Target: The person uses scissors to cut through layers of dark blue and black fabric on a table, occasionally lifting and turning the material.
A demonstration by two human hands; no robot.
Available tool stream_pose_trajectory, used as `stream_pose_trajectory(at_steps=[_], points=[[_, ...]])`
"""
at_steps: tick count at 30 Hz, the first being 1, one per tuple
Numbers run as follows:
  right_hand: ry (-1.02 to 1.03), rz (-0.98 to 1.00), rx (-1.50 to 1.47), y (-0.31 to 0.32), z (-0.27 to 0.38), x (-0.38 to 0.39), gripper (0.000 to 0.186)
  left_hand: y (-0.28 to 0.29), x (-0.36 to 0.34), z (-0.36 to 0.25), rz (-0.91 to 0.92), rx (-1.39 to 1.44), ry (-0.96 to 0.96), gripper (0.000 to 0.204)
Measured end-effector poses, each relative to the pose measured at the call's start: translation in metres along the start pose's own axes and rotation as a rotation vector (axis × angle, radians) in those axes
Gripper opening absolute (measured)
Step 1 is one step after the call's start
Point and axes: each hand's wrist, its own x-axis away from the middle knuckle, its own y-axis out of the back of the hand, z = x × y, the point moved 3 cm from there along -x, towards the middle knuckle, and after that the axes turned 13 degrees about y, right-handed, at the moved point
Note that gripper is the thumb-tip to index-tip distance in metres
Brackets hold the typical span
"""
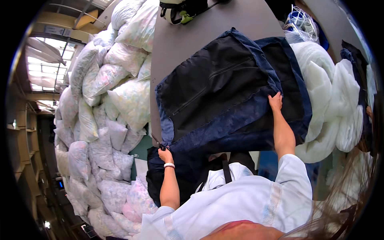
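Observation:
A large sewn fabric cover (216,80), black in the middle with dark blue borders and a long zipper-like seam across it, lies spread over the grey table. At its near left corner my left hand (165,155) is closed around a pair of dark scissors (157,141), whose blades point away to the left. My right hand (275,102) pinches the blue border (273,83) on the right side of the cover. Beneath and to the right, another black panel with a blue edge (303,96) shows. Dark cloth also hangs over the table's near edge toward my lap.
Stuffed pale pillows (116,80) are piled high along the left of the grey table (176,44). Rolls of white wadding (320,88) bulge at the right. A black and white machine (186,10) stands at the far end, and a bundle of white strips (301,26) sits at the far right.

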Motion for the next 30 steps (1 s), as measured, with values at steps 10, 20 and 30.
stream_pose_trajectory(at_steps=[10,20,30], points=[[0.6,-0.344,-0.156,0.152,0.075,-0.05,0.029,0.059,-0.003,-0.149,0.136,0.6,-0.439,0.023],[0.478,-0.793,0.155,0.233,-0.1,0.078,0.027,0.063,0.072,-0.042,0.661,0.742,0.026,0.019],[0.363,-0.694,0.121,0.083,0.005,0.169,0.024,-0.049,0.014,0.007,0.29,0.174,-0.278,0.041]])
